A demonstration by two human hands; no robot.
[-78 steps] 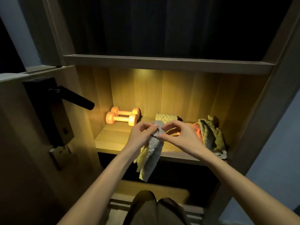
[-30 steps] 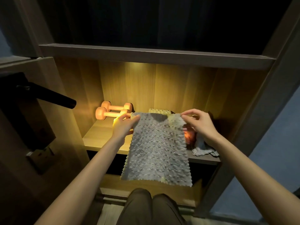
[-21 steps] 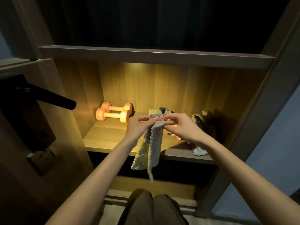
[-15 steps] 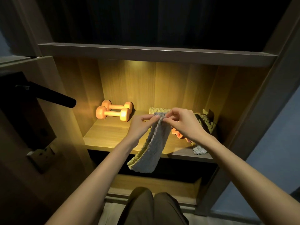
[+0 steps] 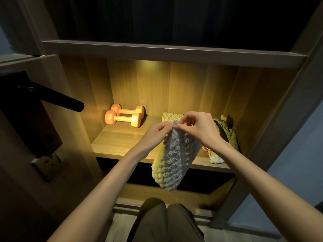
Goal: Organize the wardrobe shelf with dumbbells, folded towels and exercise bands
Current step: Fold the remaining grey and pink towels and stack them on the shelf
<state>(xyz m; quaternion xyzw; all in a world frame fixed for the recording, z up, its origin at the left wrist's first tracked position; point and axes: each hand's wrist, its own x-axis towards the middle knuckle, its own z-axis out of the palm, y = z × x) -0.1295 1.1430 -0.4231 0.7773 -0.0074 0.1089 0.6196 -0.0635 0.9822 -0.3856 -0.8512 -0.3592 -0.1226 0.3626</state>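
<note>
Towel (image 5: pixel 175 154) hangs pinched by both hands (image 5: pixel 155 135) (image 5: pixel 201 130)

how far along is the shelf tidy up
Done: the two dumbbells sit side by side at the left rear of the shelf, and one folded towel lies behind the hands. In hand: left hand and right hand pinch the top edge of a grey towel, folded over and hanging. Left: the crumpled towel on the right.

hanging towel (image 5: pixel 176 154), centre: grey, bumpy weave, yellow along left edge | dumbbells (image 5: pixel 125 116), centre left: orange | folded towel (image 5: pixel 170 117): pale yellow, bumpy | crumpled towel (image 5: pixel 227 135), right: olive-yellow, whitish corner | shelf (image 5: pixel 118 140): light wood grain | door handle (image 5: pixel 59 100), left: black | trousers (image 5: pixel 166 222), bottom: olive-brown
</note>
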